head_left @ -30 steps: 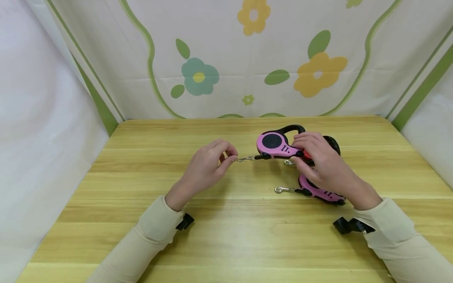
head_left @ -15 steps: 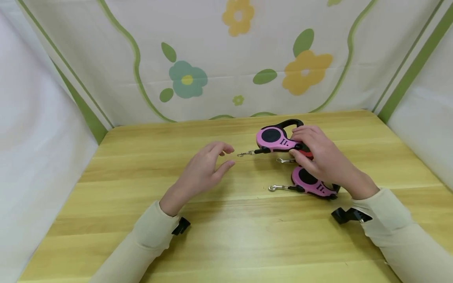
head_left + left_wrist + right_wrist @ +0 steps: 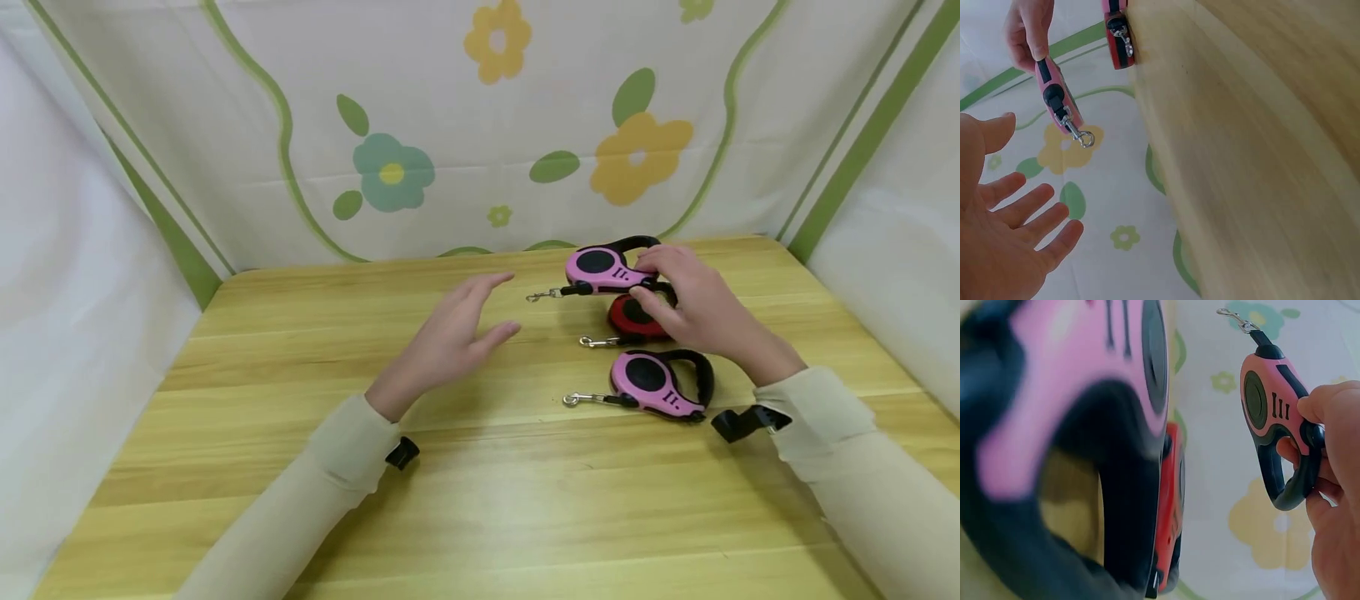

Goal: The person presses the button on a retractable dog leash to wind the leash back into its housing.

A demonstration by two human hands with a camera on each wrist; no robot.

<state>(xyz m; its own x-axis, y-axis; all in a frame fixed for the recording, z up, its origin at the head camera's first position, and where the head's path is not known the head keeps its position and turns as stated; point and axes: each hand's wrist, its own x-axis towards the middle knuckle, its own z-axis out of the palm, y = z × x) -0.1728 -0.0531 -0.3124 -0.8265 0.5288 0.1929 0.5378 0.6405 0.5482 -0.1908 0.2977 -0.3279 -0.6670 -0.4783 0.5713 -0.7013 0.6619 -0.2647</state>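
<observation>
My right hand (image 3: 693, 296) grips a pink and black retractable dog leash (image 3: 597, 268) by its handle end, raised above the table. A metal snap hook (image 3: 1079, 134) sticks out from the front of that leash. In the right wrist view the thumb presses the pink casing while fingers pass through the black handle loop. My left hand (image 3: 450, 337) is in the air left of the hook, fingers straight and thumb spread, holding nothing. Below the held leash, a red retractable leash (image 3: 630, 318) lies on the table. Nearer me lies a second pink leash (image 3: 652, 383), its hook toward the left.
The wooden table (image 3: 480, 500) runs back to a white curtain (image 3: 465, 100) printed with flowers. White cloth also hangs at both sides. A black wrist camera mount (image 3: 742, 423) sits at the right cuff, another mount (image 3: 402, 452) at the left.
My left fingers have let go of the held leash's snap hook and spread apart. My right hand has moved that leash away toward the curtain, uncovering the red and lower pink leashes.
</observation>
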